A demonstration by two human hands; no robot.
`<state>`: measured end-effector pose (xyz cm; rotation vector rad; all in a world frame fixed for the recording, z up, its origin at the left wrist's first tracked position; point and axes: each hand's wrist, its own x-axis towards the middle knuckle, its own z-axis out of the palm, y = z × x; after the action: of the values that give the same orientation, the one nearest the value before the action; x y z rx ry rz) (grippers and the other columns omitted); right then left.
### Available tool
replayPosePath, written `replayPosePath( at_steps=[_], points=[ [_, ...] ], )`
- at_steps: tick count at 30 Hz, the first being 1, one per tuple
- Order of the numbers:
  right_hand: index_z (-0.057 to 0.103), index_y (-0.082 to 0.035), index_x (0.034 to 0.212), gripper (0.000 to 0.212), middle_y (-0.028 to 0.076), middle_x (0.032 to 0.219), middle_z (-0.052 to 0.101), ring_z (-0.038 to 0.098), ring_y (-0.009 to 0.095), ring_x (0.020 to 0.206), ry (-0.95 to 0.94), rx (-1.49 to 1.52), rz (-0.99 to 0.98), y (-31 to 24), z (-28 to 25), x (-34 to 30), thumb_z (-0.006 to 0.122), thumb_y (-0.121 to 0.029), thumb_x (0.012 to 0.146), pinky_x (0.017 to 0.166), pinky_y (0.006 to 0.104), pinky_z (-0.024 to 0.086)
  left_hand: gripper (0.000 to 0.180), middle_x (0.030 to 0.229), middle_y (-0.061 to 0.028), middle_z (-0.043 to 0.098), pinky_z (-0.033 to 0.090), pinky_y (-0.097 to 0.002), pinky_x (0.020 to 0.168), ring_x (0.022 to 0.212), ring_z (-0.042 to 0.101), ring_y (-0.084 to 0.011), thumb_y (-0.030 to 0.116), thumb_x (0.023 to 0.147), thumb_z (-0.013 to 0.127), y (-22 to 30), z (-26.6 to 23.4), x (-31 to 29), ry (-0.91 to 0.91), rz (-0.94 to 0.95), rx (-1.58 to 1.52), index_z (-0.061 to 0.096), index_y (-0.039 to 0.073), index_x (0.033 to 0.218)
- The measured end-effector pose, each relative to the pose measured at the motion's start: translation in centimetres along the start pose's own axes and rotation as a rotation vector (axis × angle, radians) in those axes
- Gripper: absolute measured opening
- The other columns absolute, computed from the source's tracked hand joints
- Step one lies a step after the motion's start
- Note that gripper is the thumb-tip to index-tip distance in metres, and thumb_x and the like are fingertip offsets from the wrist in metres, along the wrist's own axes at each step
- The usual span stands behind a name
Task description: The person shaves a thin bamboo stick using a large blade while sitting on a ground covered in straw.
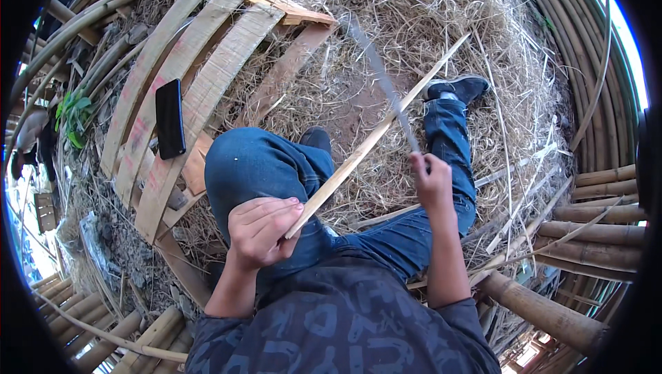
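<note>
My left hand (261, 230), above my bent left knee, is closed round the near end of a long, pale split bamboo strip (362, 151). The strip slants away to the upper right, its far tip over the straw near my right shoe. My right hand (433, 175) is closed on the near end of a long, thin metal blade, which looks like a machete (376, 65); its handle is hidden in my fist. The blade points up and left, blurred toward its far end. It crosses the strip at about mid-length; whether the two touch, I cannot tell.
A slatted wooden pallet (227, 50) tilts at the left, with a black phone (169, 119) on its slats. Straw and shavings (441, 1) cover the ground ahead. Stacked bamboo poles (589, 236) line the right side, and more bamboo (155, 336) lies at the lower left.
</note>
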<state>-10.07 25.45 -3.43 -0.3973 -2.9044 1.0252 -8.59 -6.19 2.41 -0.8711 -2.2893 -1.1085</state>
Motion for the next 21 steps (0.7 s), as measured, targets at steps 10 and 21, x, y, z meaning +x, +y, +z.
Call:
replayPosePath(
  at_steps=[10, 21],
  points=[
    [0.063, 0.003, 0.077, 0.052, 0.014, 0.055, 0.057, 0.059, 0.025, 0.052, -0.240, 0.329, 0.098, -1.0, -0.2, -4.6, 0.059, -0.047, 0.092, 0.051, 0.0367, 0.043, 0.011, 0.073, -0.0113, 0.070, 0.058, -0.0324, 0.061, 0.070, 0.072, -0.0250, 0.004, 0.074, 0.072, 0.5, 0.4, 0.5, -0.012, -0.018, -0.107, 0.064, 0.001, 0.080],
    [0.064, 0.000, 0.073, 0.067, 0.019, 0.057, 0.060, 0.064, 0.036, 0.056, -0.461, -0.114, -0.228, -10.0, -2.2, -1.0, 0.061, -0.066, 0.081, 0.056, 0.0450, 0.051, 0.010, 0.081, -0.0105, 0.071, 0.059, -0.0322, 0.070, 0.079, 0.072, -0.0233, 0.001, 0.076, 0.065, 0.0, -0.1, -0.2, -0.110, 0.085, 0.072, 0.068, -0.001, 0.086]
  ],
)
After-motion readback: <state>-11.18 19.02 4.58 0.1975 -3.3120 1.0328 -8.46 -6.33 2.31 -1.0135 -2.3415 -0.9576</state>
